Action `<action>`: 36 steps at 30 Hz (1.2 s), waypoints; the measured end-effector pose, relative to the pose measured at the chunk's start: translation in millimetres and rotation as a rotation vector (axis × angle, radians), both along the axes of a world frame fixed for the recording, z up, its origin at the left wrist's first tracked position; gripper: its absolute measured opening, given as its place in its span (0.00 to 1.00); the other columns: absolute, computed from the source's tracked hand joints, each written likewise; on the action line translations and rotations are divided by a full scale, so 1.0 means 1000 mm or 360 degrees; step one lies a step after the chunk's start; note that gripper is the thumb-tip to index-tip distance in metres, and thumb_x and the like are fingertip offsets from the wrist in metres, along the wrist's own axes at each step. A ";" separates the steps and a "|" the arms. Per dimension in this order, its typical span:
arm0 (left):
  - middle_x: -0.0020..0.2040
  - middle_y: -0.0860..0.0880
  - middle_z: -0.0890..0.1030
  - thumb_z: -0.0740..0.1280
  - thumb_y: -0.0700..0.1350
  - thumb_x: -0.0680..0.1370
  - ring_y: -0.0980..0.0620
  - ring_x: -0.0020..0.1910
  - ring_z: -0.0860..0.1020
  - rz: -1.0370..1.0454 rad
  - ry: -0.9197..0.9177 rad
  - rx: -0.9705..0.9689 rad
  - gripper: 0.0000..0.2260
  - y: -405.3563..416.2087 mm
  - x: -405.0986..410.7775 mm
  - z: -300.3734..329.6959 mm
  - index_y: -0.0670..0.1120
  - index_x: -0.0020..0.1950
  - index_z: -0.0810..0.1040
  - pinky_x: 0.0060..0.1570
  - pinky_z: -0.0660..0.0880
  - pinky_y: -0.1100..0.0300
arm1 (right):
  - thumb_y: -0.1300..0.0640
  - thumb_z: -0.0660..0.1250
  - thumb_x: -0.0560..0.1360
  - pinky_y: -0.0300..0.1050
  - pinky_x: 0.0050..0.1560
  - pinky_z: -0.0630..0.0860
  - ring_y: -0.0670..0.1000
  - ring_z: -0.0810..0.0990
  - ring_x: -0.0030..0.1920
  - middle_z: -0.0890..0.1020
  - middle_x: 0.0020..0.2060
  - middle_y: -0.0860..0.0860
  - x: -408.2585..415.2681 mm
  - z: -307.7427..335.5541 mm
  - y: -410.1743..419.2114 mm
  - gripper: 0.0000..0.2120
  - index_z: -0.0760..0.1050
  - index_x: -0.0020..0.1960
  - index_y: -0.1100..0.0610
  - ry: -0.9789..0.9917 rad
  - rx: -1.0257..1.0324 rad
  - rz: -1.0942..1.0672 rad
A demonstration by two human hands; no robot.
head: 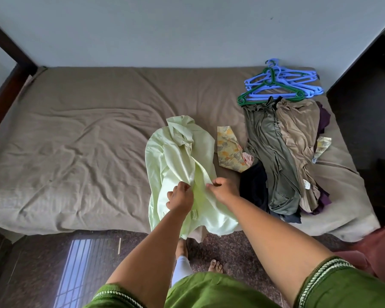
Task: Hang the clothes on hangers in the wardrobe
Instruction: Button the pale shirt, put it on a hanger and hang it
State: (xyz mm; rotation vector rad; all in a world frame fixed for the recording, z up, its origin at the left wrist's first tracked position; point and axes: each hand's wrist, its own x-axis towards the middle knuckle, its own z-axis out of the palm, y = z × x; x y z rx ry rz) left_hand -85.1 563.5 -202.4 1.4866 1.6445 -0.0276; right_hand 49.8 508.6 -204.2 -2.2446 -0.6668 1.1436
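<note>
Left hand [180, 196] pinches pale green garment [180, 156] | right hand [223, 188] pinches same garment | garment lies on bed [76, 130] | hangers [280, 83] beyond clothes pile [285, 156]

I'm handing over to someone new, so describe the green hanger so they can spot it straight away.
Look at the bed with the brown sheet and go to its far right corner, by the wall. A heap of hangers lies there, just beyond the pile of clothes. The green hanger lies on top of the heap, the only dark green one among the blue.
</note>
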 end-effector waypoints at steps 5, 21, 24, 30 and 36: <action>0.45 0.51 0.76 0.60 0.49 0.79 0.46 0.57 0.69 0.0151 -0.0261 -0.0064 0.05 0.000 0.000 -0.001 0.51 0.51 0.74 0.60 0.69 0.48 | 0.50 0.75 0.70 0.40 0.41 0.74 0.50 0.79 0.42 0.80 0.37 0.46 -0.013 -0.001 0.010 0.09 0.79 0.44 0.53 0.0083 0.0042 -0.0073; 0.40 0.50 0.81 0.70 0.47 0.76 0.51 0.40 0.77 0.0477 -0.0455 -0.0039 0.07 0.010 0.006 -0.008 0.44 0.49 0.81 0.38 0.70 0.62 | 0.54 0.71 0.73 0.38 0.42 0.70 0.50 0.77 0.41 0.79 0.36 0.47 -0.027 -0.005 0.020 0.04 0.79 0.44 0.54 -0.0008 0.0107 -0.0263; 0.40 0.50 0.81 0.70 0.47 0.76 0.50 0.41 0.77 0.0485 -0.0460 -0.0048 0.08 0.012 0.011 -0.006 0.44 0.49 0.81 0.41 0.71 0.62 | 0.54 0.70 0.74 0.40 0.38 0.68 0.51 0.76 0.39 0.77 0.33 0.47 -0.027 -0.004 0.022 0.05 0.77 0.41 0.54 -0.0180 0.0150 -0.0195; 0.43 0.49 0.82 0.70 0.47 0.77 0.54 0.34 0.76 0.0406 -0.0423 -0.0030 0.07 0.019 0.016 0.002 0.45 0.51 0.82 0.40 0.72 0.62 | 0.49 0.70 0.74 0.38 0.31 0.64 0.48 0.76 0.39 0.80 0.36 0.48 -0.025 0.000 0.026 0.10 0.83 0.45 0.55 -0.0317 0.0153 0.0065; 0.46 0.47 0.85 0.71 0.47 0.76 0.50 0.40 0.79 0.0416 -0.0413 -0.0050 0.08 0.023 0.017 0.000 0.44 0.52 0.84 0.44 0.75 0.61 | 0.51 0.73 0.73 0.41 0.42 0.73 0.53 0.82 0.46 0.85 0.44 0.54 -0.029 0.000 0.025 0.11 0.84 0.49 0.58 -0.0260 0.0251 -0.0070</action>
